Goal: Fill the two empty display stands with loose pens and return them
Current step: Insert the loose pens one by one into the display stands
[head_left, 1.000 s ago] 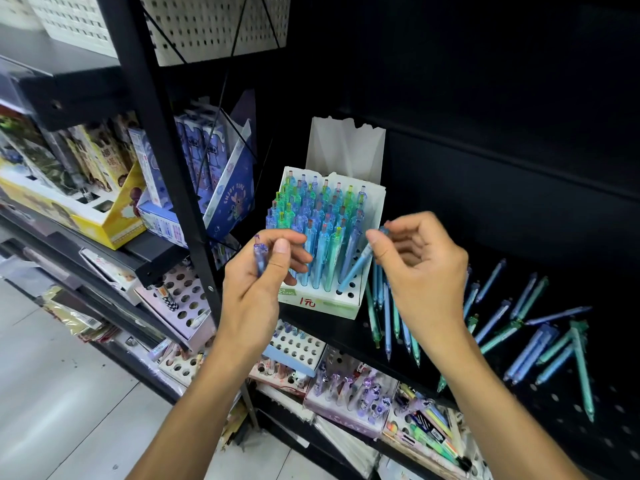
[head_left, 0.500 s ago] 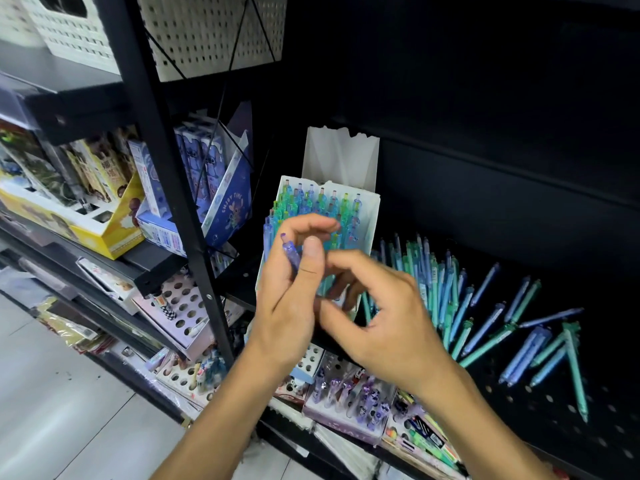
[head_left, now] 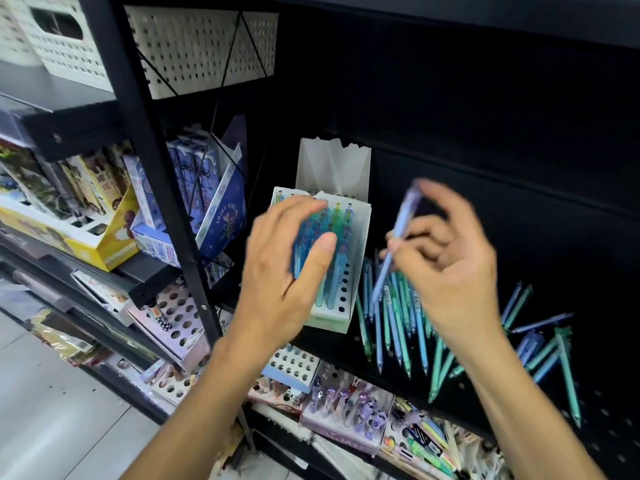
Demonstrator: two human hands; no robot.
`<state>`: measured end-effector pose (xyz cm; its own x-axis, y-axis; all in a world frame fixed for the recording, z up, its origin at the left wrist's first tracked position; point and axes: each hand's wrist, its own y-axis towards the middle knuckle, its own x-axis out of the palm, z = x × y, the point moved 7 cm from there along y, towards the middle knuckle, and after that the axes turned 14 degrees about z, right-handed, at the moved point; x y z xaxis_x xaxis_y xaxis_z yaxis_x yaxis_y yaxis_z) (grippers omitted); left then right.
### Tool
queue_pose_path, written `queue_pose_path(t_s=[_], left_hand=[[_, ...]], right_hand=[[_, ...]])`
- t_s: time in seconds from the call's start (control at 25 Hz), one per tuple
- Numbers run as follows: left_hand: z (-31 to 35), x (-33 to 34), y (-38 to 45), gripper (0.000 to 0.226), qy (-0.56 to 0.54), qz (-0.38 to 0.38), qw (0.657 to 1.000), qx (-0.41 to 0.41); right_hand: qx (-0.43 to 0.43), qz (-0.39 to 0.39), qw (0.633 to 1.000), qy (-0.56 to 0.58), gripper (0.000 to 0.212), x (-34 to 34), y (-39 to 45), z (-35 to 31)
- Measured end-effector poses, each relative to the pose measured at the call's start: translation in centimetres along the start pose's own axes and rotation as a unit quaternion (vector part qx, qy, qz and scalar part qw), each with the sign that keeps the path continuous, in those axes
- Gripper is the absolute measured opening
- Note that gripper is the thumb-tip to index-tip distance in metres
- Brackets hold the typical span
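- Pen [head_left: 398,244]: light, stiff, slick plastic; right hand [head_left: 450,271] pinches it mid-barrel, blurred.
- Left hand [head_left: 280,271] loose, empty, before white display stand [head_left: 358,244].
- Best hold: mid-barrel, tip down.

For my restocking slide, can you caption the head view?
Right hand holds a purple pen near the white pen stand; left hand open before it.
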<state>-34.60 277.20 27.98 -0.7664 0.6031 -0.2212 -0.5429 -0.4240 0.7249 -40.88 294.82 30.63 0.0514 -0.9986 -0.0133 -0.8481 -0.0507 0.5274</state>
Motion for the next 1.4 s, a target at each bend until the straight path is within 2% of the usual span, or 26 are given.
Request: queue_pose_path(t_s=[0.08, 0.16, 0.32, 0.44, 0.52, 0.72, 0.88, 1.08, 1.2, 1.32, 1.4], left_hand=[[-1.7, 0.2, 0.7, 0.052, 0.181, -0.011, 0.982, 0.060], [-3.2, 0.9, 0.7, 0.057, 0.235, -0.047, 0.968, 0.072], [-3.7, 1.0, 0.5, 0.059, 0.224, -0.044, 0.970, 0.085], [-3.5, 1.0, 0.6, 0.057, 0.226, -0.042, 0.969, 0.092], [-3.5, 1.0, 0.6, 0.056, 0.225, -0.042, 0.968, 0.098], [-3.6, 1.0, 0.6, 0.057, 0.223, -0.040, 0.969, 0.095], [-3.6, 1.1, 0.6, 0.056, 0.221, -0.037, 0.970, 0.094], [-3.5, 1.1, 0.6, 0.056, 0.226, -0.039, 0.969, 0.094], [-3.4, 1.1, 0.7, 0.056, 0.228, -0.036, 0.968, 0.098], [-3.4, 1.0, 0.7, 0.056, 0.223, -0.034, 0.969, 0.097], [-3.4, 1.1, 0.7, 0.055, 0.221, -0.033, 0.970, 0.097]], right_hand=[[0.009, 0.059, 0.998, 0.007, 0.068, -1.1, 1.8, 0.6], [-0.008, 0.082, 0.996, -0.019, 0.064, -0.8, 2.9, 1.2], [-0.071, 0.053, 0.985, -0.145, 0.056, 1.9, 3.3, 2.8], [-0.122, -0.020, 0.958, -0.259, 0.053, 4.1, 3.0, 4.3], [-0.154, -0.036, 0.937, -0.310, 0.052, 4.7, 3.0, 4.8], [-0.203, -0.024, 0.914, -0.350, 0.048, 4.8, 3.5, 4.9], [-0.176, -0.016, 0.926, -0.334, 0.042, 4.4, 3.7, 5.3], [-0.197, -0.003, 0.932, -0.304, 0.035, 4.5, 3.3, 4.8], [-0.219, 0.005, 0.922, -0.318, 0.033, 4.5, 3.4, 4.9], [-0.202, -0.033, 0.911, -0.358, 0.033, 5.1, 3.2, 6.0], [-0.223, -0.019, 0.900, -0.375, 0.029, 5.1, 3.4, 5.7]])
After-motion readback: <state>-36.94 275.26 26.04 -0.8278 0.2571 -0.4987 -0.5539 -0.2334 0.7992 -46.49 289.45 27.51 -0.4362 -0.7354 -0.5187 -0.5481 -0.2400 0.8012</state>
